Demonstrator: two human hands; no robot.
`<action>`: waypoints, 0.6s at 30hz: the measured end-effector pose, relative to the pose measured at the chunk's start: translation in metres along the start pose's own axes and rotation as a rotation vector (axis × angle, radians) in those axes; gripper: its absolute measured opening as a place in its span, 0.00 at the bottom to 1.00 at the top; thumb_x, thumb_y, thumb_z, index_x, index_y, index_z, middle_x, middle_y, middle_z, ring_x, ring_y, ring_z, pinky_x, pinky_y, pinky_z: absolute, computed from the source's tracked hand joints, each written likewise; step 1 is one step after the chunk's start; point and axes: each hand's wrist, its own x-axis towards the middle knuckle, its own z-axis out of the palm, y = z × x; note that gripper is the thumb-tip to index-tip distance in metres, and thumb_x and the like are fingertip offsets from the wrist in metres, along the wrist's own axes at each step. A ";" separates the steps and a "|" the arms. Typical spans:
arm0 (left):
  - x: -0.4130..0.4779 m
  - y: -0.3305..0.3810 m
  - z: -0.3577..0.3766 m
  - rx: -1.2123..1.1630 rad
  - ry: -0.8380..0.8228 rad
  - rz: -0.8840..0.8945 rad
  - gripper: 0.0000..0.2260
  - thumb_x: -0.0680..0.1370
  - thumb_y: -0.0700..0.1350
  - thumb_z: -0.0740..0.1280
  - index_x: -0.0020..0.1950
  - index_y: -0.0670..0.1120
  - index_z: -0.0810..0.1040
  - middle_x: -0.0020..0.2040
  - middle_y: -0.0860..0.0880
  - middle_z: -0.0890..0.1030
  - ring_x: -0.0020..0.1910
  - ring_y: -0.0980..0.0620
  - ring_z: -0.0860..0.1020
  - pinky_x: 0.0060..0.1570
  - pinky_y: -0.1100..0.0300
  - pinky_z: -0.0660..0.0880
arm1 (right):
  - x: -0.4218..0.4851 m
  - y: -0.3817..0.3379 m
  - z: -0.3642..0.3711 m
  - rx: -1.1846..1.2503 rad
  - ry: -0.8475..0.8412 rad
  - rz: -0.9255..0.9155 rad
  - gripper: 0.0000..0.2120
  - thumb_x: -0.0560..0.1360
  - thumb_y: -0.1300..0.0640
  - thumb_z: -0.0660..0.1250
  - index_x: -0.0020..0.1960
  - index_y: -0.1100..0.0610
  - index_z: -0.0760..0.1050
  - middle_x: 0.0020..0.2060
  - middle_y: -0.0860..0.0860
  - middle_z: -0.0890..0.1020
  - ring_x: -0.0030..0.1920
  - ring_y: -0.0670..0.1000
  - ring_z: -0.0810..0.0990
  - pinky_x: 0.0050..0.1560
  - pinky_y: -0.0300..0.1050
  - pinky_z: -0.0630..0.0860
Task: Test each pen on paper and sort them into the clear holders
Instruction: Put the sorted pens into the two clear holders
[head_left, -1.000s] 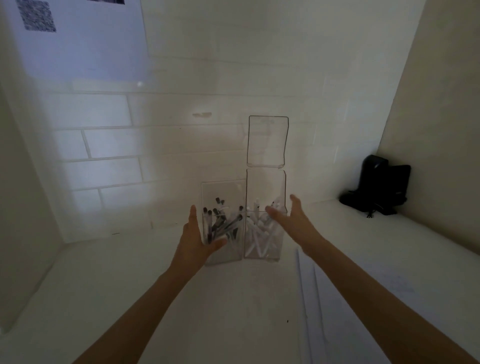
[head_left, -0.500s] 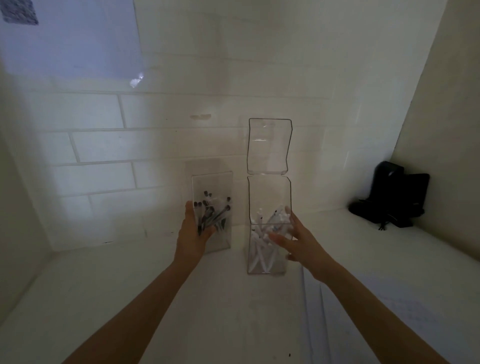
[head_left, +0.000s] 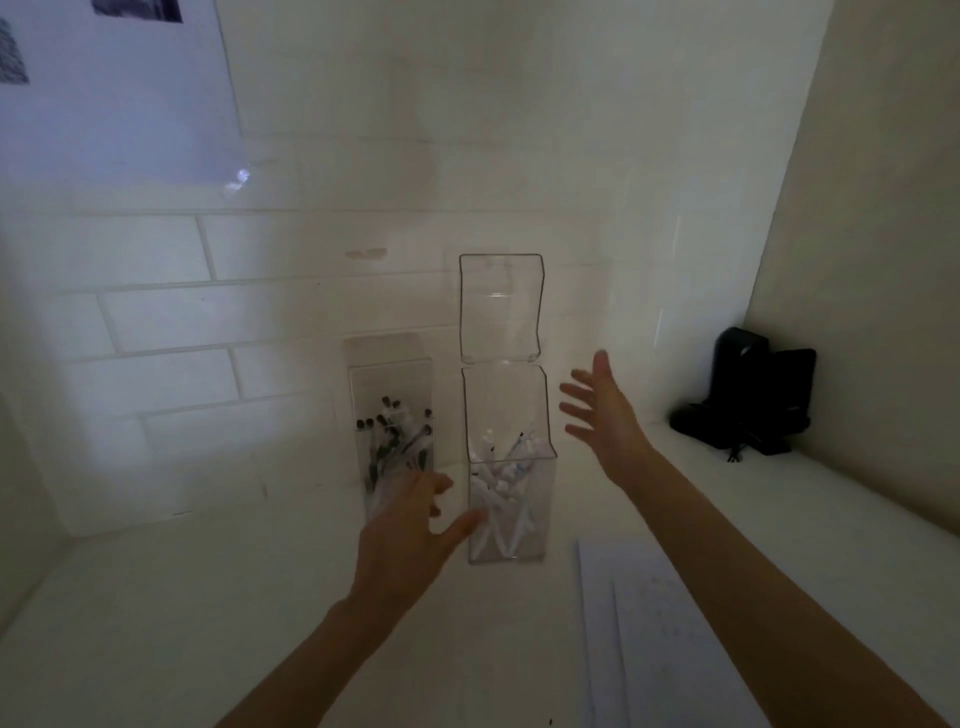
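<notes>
Two upright holders sit ahead of us: dark-pen holder (head_left: 390, 400) just beyond our L hand (head_left: 410, 535), white-pen holder (head_left: 510, 499) left of our R hand (head_left: 602, 415). Both hands spread wide, empty.

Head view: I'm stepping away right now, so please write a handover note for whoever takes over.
Left hand: open, fingers loose at the foot of the left holder, gripping nothing. Right hand: open, spread in the air beside the right holder.
Dark-capped pens stand in the left holder, white pens in the right, its lid flipped up. Paper lies at front right.
Done: no loose pens in view. To do: probably shut the lid.
</notes>
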 end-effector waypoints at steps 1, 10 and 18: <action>0.002 0.003 0.003 -0.033 -0.052 -0.038 0.27 0.68 0.65 0.66 0.62 0.54 0.69 0.58 0.55 0.73 0.51 0.59 0.75 0.48 0.64 0.73 | 0.008 -0.015 0.004 0.013 0.002 -0.022 0.31 0.78 0.37 0.47 0.71 0.57 0.64 0.68 0.55 0.71 0.65 0.56 0.71 0.66 0.54 0.66; 0.030 -0.002 0.022 -0.287 -0.281 -0.021 0.38 0.72 0.52 0.69 0.72 0.57 0.47 0.68 0.50 0.69 0.56 0.57 0.75 0.58 0.58 0.73 | 0.024 -0.080 0.044 -0.086 -0.086 -0.242 0.24 0.81 0.43 0.48 0.68 0.57 0.68 0.64 0.50 0.74 0.67 0.50 0.70 0.66 0.46 0.62; 0.028 -0.007 0.028 -0.360 -0.246 0.018 0.36 0.73 0.48 0.68 0.74 0.51 0.50 0.62 0.56 0.70 0.54 0.58 0.75 0.50 0.72 0.72 | -0.046 -0.016 0.013 -0.302 -0.009 -0.674 0.19 0.76 0.56 0.67 0.65 0.56 0.69 0.59 0.44 0.76 0.58 0.36 0.75 0.62 0.31 0.69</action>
